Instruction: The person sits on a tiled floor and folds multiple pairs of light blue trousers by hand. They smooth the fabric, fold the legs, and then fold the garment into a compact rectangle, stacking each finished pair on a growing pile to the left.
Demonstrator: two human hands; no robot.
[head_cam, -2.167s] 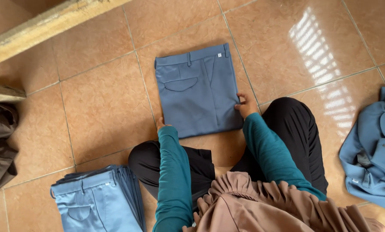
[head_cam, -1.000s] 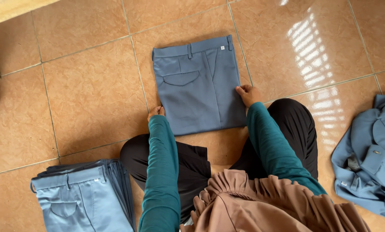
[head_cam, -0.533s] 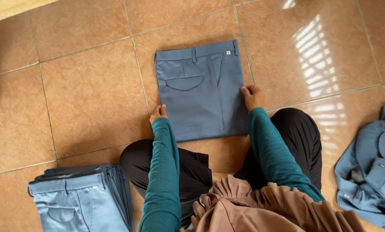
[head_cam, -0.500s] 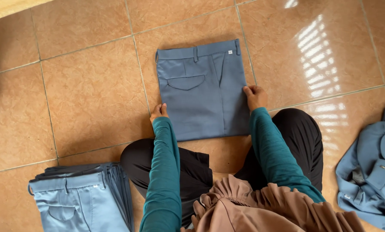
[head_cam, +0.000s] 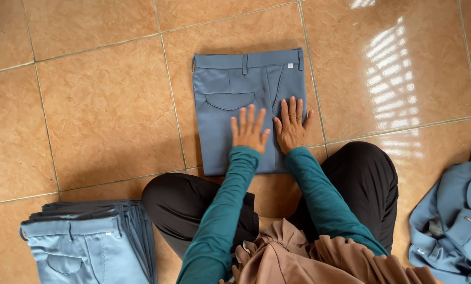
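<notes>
A folded pair of slate-blue trousers (head_cam: 230,100) lies flat on the tan tiled floor (head_cam: 104,105) in front of my knees, waistband at the far end, back pocket facing up. My left hand (head_cam: 250,130) rests flat on its near middle with fingers spread. My right hand (head_cam: 292,125) lies flat beside it on the right half, fingers also spread. Both palms press on the cloth and neither holds anything. My sleeves are teal.
A stack of folded light-blue trousers (head_cam: 88,242) sits at the near left. A loose heap of blue garments (head_cam: 456,221) lies at the near right edge. My black-clad knees (head_cam: 361,179) flank the folded trousers.
Both hands have moved from the folded trousers' outer side edges inward onto the top, now lying flat side by side on the cloth.
</notes>
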